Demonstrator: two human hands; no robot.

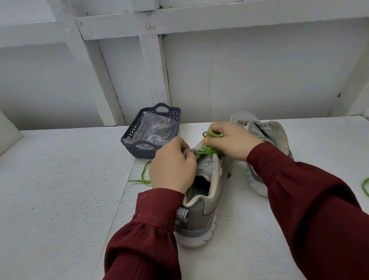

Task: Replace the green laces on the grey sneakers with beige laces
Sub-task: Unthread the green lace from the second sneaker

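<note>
On a white table (pixel 51 194), left hand (pixel 172 165) grips the sneaker (pixel 207 195), right hand (pixel 230 140) pinches the limp green lace (pixel 206 151), probably best pulled near eyelets.

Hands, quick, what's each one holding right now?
Left hand: curled, pinching the green lace at the tongue of the near sneaker.
Right hand: curled, pinching a loop of the same lace.

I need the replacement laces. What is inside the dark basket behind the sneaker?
The basket holds a clear plastic packet with pale coiled loops showing through, probably laces. The plastic covers the basket floor, so anything beneath cannot be seen.
</note>
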